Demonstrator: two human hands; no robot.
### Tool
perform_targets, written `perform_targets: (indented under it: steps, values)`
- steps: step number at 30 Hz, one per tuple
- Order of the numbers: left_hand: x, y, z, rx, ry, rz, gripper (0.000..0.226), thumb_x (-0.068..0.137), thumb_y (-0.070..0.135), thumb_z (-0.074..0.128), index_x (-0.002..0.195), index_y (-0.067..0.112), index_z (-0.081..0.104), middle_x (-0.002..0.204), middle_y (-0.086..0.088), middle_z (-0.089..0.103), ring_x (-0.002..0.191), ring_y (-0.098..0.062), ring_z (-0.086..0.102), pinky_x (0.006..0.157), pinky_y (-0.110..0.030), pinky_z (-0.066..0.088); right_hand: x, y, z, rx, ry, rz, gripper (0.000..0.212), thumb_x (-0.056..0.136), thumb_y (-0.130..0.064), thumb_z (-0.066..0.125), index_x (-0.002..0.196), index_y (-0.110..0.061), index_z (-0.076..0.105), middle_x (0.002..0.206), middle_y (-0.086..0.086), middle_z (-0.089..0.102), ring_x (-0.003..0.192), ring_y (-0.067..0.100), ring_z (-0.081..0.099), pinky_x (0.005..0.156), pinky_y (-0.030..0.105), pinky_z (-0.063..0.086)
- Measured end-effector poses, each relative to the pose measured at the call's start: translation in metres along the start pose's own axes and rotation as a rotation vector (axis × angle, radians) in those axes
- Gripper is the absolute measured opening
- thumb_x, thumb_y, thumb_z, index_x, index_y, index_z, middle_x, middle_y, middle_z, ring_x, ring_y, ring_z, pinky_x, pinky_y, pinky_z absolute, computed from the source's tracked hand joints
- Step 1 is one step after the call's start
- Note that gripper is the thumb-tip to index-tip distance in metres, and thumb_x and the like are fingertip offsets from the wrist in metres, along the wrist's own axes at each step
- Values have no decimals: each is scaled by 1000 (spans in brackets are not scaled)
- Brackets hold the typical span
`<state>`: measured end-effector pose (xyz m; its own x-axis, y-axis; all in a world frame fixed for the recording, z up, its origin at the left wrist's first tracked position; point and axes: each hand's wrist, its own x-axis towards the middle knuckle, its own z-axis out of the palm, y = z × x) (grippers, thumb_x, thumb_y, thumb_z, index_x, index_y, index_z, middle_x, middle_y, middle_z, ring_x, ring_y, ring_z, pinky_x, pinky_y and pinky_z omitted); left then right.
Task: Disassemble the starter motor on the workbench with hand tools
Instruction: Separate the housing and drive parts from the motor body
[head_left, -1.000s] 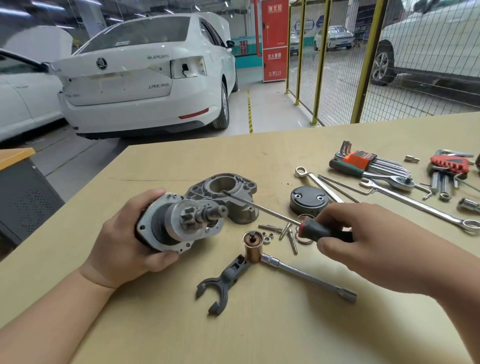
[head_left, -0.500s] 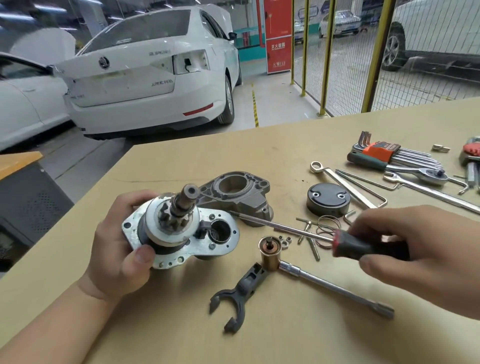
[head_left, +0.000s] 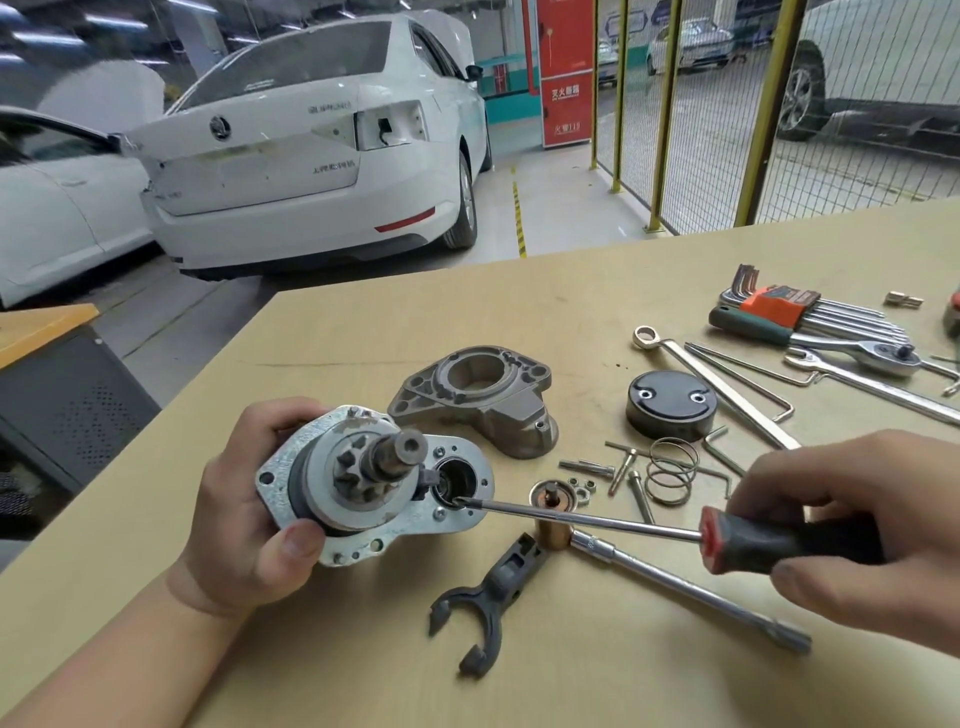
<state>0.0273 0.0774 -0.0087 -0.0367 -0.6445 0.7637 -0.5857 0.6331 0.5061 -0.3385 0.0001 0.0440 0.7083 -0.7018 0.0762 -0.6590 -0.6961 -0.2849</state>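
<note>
My left hand (head_left: 244, 514) grips the starter motor (head_left: 374, 480) above the workbench, with its pinion gear and shaft facing up at me. My right hand (head_left: 852, 525) holds a screwdriver (head_left: 769, 540) with a black and red handle. Its tip rests at the rim of the round opening in the motor's silver plate. On the bench lie the removed nose housing (head_left: 478, 397), a black end cap (head_left: 670, 405), a dark shift fork (head_left: 493, 597), a copper plunger (head_left: 553, 514), a spring (head_left: 670, 470) and several bolts and nuts (head_left: 613, 473).
A long socket extension bar (head_left: 691, 590) lies below the screwdriver. Wrenches (head_left: 717, 387), a ratchet (head_left: 852, 351) and a hex key set (head_left: 795, 312) fill the bench's (head_left: 363, 665) right rear. White cars and a yellow mesh fence stand beyond the bench's far edge.
My left hand has turned the motor so its shaft faces up. The screwdriver tip has moved from the nose housing to the rim of the opening in the plate.
</note>
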Motion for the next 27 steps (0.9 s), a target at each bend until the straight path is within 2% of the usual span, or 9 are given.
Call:
perform_targets:
  steps: [3,6,8,22,27]
  values:
    - [0,-1,-1,11,12,-3,63,85,70,51,114,15,47,107,24,63,83,2,61,69,-14,48,-1,0,-1,-9,-20,8,28,60,-54,54,88,-53,56,74,-31,57,51,-8,55,35,11,42]
    - [-2,-3,-3,-32,24,-24,54,81,71,55,118,32,51,103,20,65,80,-5,62,65,-22,49,-2,2,-2,4,-52,16,28,60,-57,54,88,-53,58,72,-29,58,50,-5,56,37,14,45]
    - [-2,-3,-3,-47,31,-36,54,80,72,56,121,37,50,101,20,65,78,-7,62,63,-24,49,-2,2,-2,6,-67,12,29,60,-57,54,88,-53,58,72,-29,59,50,-4,56,37,15,46]
    - [-2,0,-2,3,9,-29,52,82,71,54,119,34,49,100,20,63,79,-4,60,67,-20,48,-3,-12,-8,67,-141,46,31,60,-56,51,89,-50,60,69,-29,60,50,-1,57,39,18,47]
    - [0,3,0,89,1,1,56,85,70,50,109,20,47,100,25,61,76,-1,58,65,-16,47,-7,-35,-18,-69,-142,79,39,56,-64,36,87,-51,58,73,-29,59,57,-2,57,45,31,51]
